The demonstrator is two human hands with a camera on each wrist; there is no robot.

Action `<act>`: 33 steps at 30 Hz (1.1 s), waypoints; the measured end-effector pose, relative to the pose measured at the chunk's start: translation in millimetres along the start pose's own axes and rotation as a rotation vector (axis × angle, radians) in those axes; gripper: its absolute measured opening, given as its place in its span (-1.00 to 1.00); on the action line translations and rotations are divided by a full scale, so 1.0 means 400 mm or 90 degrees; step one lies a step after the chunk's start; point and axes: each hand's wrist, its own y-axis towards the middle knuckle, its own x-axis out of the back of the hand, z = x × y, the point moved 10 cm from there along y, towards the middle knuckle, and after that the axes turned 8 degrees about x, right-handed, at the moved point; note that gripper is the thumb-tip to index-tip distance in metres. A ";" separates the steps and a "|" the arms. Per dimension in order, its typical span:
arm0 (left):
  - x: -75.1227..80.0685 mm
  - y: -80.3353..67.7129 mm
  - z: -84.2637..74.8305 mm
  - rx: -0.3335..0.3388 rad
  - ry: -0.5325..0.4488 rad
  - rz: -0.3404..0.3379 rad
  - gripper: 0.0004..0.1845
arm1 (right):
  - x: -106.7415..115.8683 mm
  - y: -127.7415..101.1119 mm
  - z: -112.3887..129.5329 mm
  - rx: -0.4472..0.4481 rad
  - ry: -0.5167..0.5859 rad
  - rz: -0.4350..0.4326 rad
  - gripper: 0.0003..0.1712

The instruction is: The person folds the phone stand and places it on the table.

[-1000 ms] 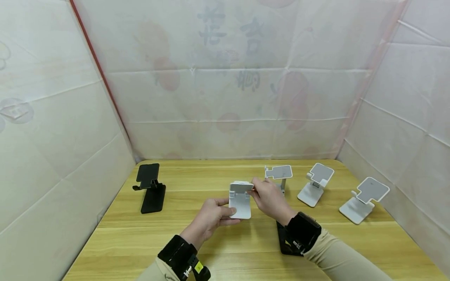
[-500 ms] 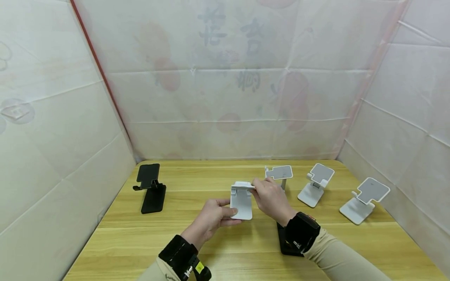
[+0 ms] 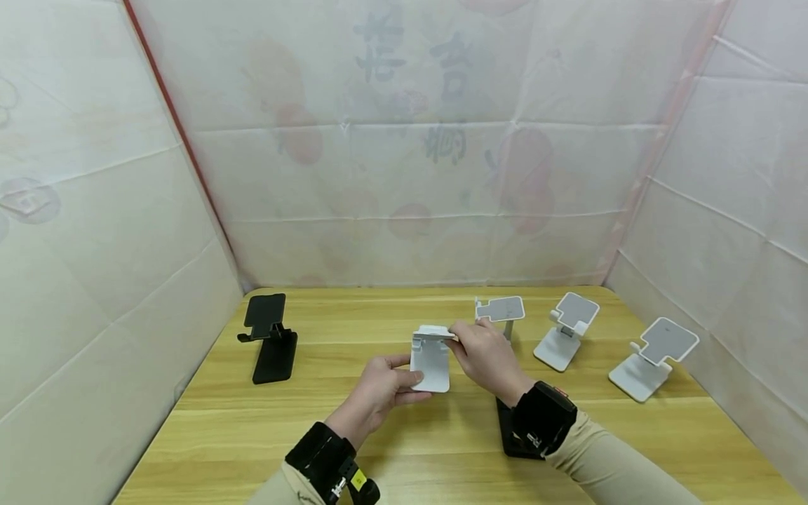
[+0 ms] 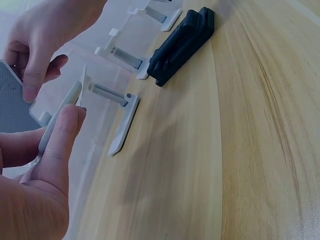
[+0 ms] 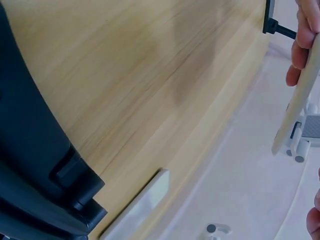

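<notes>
A white phone stand [image 3: 431, 368] is held up above the table at the middle of the head view. My left hand [image 3: 379, 389] pinches its base, thumb on the front face. My right hand [image 3: 486, 354] pinches the right end of the stand's upper plate, which appears almost edge-on in the head view. In the left wrist view, the plate's grey pad [image 4: 14, 97] shows beside the right fingers. The right wrist view has the stand's base [image 5: 300, 100] at its right edge, with left fingertips against it.
Three white phone stands [image 3: 558, 347] stand unfolded at the back right of the wooden table [image 3: 353, 315]. A black phone stand [image 3: 275, 354] stands unfolded at the back left. A folded black stand [image 3: 514, 435] lies partly hidden under my right wrist. Fabric walls enclose the table.
The upper plate of the held stand has turned from showing its grey face to nearly edge-on, moved by my right fingers. Both hands stay in almost the same place.
</notes>
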 end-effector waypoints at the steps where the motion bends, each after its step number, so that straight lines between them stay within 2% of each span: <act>1: 0.002 0.001 0.000 0.000 -0.001 -0.001 -0.38 | 0.000 0.001 0.000 -0.001 0.003 0.001 -0.72; 10: 0.013 0.007 -0.001 -0.007 -0.009 -0.002 -0.40 | 0.006 0.008 -0.001 -0.007 0.026 0.002 -0.80; 25: 0.050 0.010 0.012 -0.003 -0.015 -0.031 -0.39 | 0.034 0.027 0.008 0.027 0.050 -0.035 -0.71; 33: 0.040 0.016 0.015 -0.004 -0.016 -0.024 -0.41 | 0.034 0.036 0.020 0.026 0.066 -0.022 -0.78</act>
